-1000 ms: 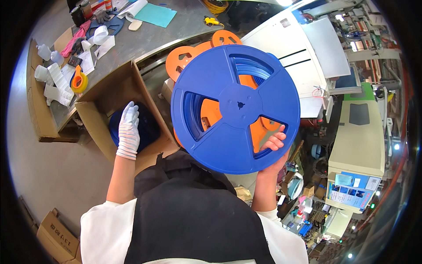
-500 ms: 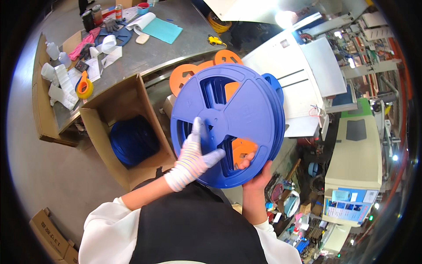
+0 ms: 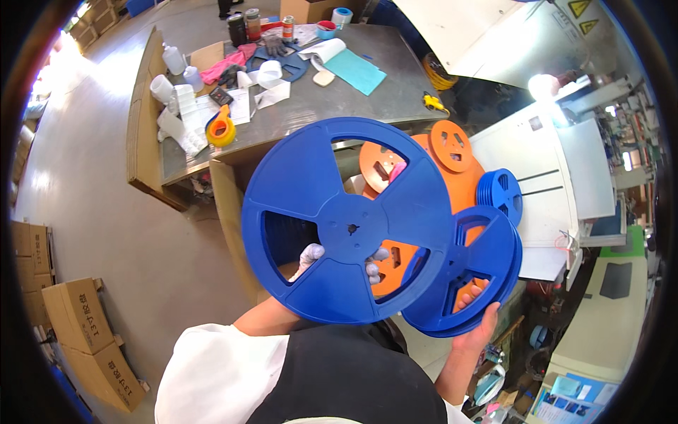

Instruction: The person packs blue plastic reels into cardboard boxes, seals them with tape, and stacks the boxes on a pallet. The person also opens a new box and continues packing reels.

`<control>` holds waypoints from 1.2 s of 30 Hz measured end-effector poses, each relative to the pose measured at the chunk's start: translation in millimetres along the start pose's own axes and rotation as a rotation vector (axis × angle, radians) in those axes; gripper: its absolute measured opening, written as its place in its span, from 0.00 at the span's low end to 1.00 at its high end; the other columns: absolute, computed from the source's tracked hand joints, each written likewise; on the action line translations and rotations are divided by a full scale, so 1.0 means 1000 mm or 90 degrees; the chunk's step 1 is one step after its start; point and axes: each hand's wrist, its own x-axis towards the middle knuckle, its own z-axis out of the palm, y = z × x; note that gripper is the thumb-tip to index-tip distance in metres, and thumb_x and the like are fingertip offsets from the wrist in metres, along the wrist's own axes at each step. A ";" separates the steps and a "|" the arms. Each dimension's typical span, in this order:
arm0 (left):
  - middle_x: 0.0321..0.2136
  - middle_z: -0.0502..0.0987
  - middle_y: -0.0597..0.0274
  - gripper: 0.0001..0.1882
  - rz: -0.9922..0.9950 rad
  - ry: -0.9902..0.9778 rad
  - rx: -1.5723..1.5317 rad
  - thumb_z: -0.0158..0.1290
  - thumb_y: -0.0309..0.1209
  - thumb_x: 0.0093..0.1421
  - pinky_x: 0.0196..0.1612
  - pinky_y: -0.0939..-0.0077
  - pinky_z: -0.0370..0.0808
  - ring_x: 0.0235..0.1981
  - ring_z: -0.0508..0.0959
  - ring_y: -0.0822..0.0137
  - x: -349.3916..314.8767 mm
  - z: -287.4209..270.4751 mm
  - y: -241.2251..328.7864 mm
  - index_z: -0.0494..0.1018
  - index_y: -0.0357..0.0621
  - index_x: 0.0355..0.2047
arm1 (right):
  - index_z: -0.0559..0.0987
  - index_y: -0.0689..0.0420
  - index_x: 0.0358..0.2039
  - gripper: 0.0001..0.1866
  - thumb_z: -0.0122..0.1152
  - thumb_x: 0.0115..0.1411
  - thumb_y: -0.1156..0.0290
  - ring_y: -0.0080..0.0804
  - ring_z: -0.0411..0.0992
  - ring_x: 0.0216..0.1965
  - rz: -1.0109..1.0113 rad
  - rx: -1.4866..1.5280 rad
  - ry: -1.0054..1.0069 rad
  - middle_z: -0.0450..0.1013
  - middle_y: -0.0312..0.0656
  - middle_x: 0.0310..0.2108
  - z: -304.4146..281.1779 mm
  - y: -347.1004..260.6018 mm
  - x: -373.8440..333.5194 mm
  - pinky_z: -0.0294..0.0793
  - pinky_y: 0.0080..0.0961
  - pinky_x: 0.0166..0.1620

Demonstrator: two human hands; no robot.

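Up front, left grip point(image 3: 311, 256) now lifts one blue reel point(image 3: 346, 220) apart, right grip point(image 3: 480, 321) clasping blue reel stack point(image 3: 470, 279).

A: Head view. Left hand point(image 3: 332, 260), white-gloved, grips the large blue reel point(image 3: 346, 220) from behind; fingertips show through two cut-outs at 5 and 7 o'clock of the hub.

B: Right hand?

A: Right hand point(image 3: 474, 326), bare, supports a stack of blue reels point(image 3: 474, 277) at 4 o'clock of the large one, partly overlapped by it.

B: Surroundings?

A: Orange reels point(image 3: 424, 169) behind, toward 1 o'clock. Metal table point(image 3: 339, 99) at 12 o'clock, orange tape roll point(image 3: 221, 131) on it. Cardboard boxes point(image 3: 78, 332) at 8 o'clock.
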 end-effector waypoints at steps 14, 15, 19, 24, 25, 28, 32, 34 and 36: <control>0.66 0.60 0.51 0.37 -0.036 -0.108 -0.151 0.54 0.40 0.60 0.63 0.54 0.69 0.60 0.70 0.50 0.008 -0.003 0.004 0.58 0.41 0.67 | 0.66 0.56 0.64 0.32 0.43 0.71 0.45 0.22 0.75 0.30 0.030 0.098 0.068 0.76 0.37 0.41 -0.026 -0.004 0.000 0.75 0.17 0.32; 0.56 0.69 0.50 0.37 -0.019 -0.013 -0.125 0.58 0.43 0.55 0.59 0.58 0.73 0.54 0.73 0.53 0.007 -0.002 0.005 0.64 0.38 0.62 | 0.65 0.57 0.64 0.32 0.43 0.71 0.45 0.22 0.75 0.31 0.026 0.114 0.062 0.76 0.37 0.41 -0.031 -0.004 0.000 0.75 0.17 0.31; 0.62 0.65 0.52 0.36 0.011 -0.038 -0.095 0.54 0.41 0.60 0.61 0.56 0.72 0.57 0.71 0.51 0.006 -0.004 0.004 0.60 0.40 0.65 | 0.61 0.59 0.67 0.34 0.43 0.71 0.46 0.24 0.75 0.31 0.015 0.221 -0.014 0.77 0.40 0.41 -0.054 -0.003 0.004 0.76 0.21 0.32; 0.59 0.67 0.47 0.44 -0.083 -0.085 -0.138 0.59 0.42 0.54 0.57 0.55 0.75 0.56 0.71 0.50 0.008 -0.015 0.006 0.56 0.37 0.67 | 0.56 0.60 0.69 0.34 0.44 0.72 0.50 0.29 0.74 0.33 0.025 0.334 -0.123 0.76 0.44 0.43 -0.075 -0.004 0.011 0.77 0.25 0.34; 0.60 0.65 0.46 0.45 -0.090 -0.113 -0.159 0.60 0.39 0.52 0.57 0.51 0.74 0.55 0.71 0.48 0.010 -0.017 0.005 0.55 0.37 0.67 | 0.54 0.59 0.69 0.34 0.45 0.72 0.51 0.30 0.74 0.34 0.024 0.346 -0.161 0.75 0.45 0.44 -0.077 -0.004 0.012 0.76 0.26 0.37; 0.60 0.65 0.45 0.46 -0.107 -0.113 -0.169 0.61 0.37 0.51 0.57 0.49 0.74 0.55 0.72 0.47 0.013 -0.020 0.005 0.55 0.37 0.67 | 0.55 0.59 0.69 0.34 0.45 0.72 0.51 0.30 0.72 0.34 0.024 0.362 -0.177 0.74 0.45 0.43 -0.080 -0.005 0.013 0.75 0.26 0.37; 0.61 0.65 0.44 0.46 -0.072 -0.087 -0.140 0.61 0.36 0.50 0.58 0.49 0.74 0.56 0.72 0.46 0.015 -0.019 0.002 0.55 0.37 0.67 | 0.56 0.60 0.69 0.34 0.43 0.72 0.50 0.28 0.70 0.31 0.016 0.353 -0.129 0.73 0.43 0.41 -0.080 -0.008 0.013 0.75 0.24 0.33; 0.62 0.64 0.43 0.46 -0.078 -0.076 -0.139 0.61 0.36 0.50 0.58 0.49 0.73 0.56 0.72 0.46 0.014 -0.019 0.000 0.55 0.37 0.68 | 0.56 0.59 0.69 0.34 0.43 0.72 0.50 0.28 0.70 0.31 0.019 0.352 -0.131 0.73 0.43 0.41 -0.079 -0.010 0.013 0.75 0.24 0.34; 0.62 0.64 0.42 0.46 -0.072 -0.060 -0.137 0.60 0.36 0.51 0.58 0.49 0.73 0.56 0.72 0.45 0.014 -0.019 0.000 0.55 0.37 0.68 | 0.56 0.59 0.69 0.34 0.44 0.72 0.50 0.28 0.70 0.32 0.029 0.368 -0.147 0.73 0.42 0.41 -0.080 -0.011 0.014 0.74 0.24 0.34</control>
